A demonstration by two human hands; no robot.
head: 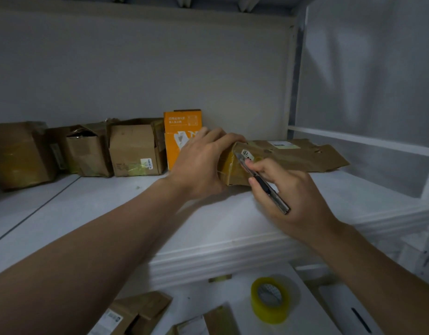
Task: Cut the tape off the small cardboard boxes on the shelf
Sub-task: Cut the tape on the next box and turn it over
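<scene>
A small taped cardboard box [235, 165] sits on the white shelf [112, 213], wrapped in yellowish tape. My left hand [201, 163] grips its left side and top, fingers curled over the upper edge. My right hand [288, 192] holds a utility knife [264, 183] like a pen, with its blade tip at the tape on the box's front upper corner.
Three brown boxes [136, 148] [88, 151] [18, 153] and an orange box [182, 131] line the back left. A flattened cardboard sheet [305, 153] lies behind the held box. Below the shelf are a yellow tape roll [269, 301] and more cardboard [141, 313].
</scene>
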